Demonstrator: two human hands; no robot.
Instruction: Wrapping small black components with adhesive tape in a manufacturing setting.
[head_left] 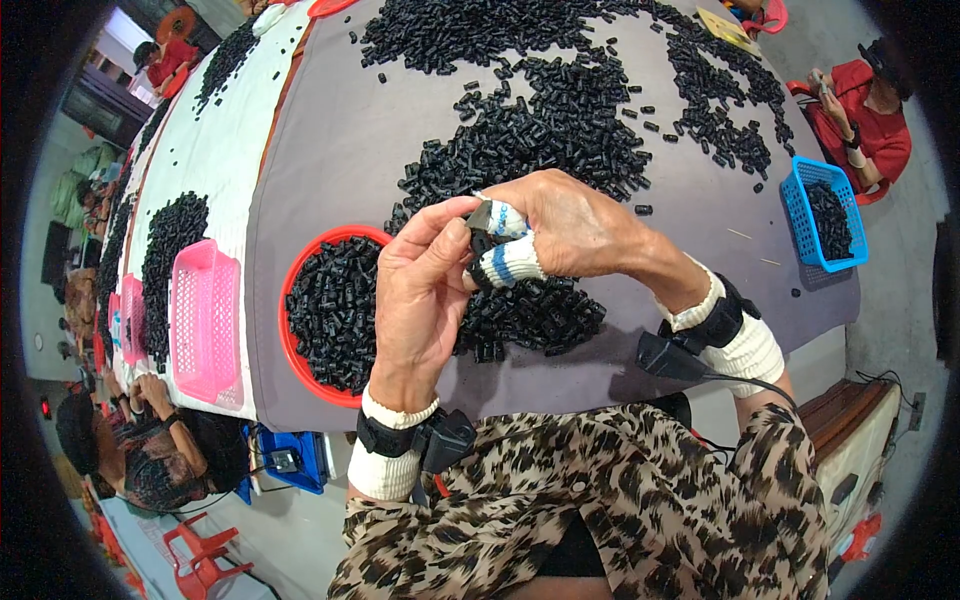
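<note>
In front of me, above the grey table cover, my two hands meet at the fingertips. My left hand (418, 290) is closed in a pinch of thumb and forefinger on a small black plastic part (481, 243), mostly hidden by fingers. My right hand (580, 225) wears white cloth finger covers with blue marks. Its fingers are closed round a thin grey blade-like piece (480, 216), which touches the left fingertips. Below and beside the hands lies a pile of the same black parts (540, 315). A red round basin (288, 300) full of them stands left of my left hand.
Larger heaps of black parts (530, 130) spread over the far table. A pink basket (205, 380) stands on the left, a blue basket (845, 265) with black parts at the right edge. Co-workers sit at right and left. A cable (755, 382) runs from my right wrist strap.
</note>
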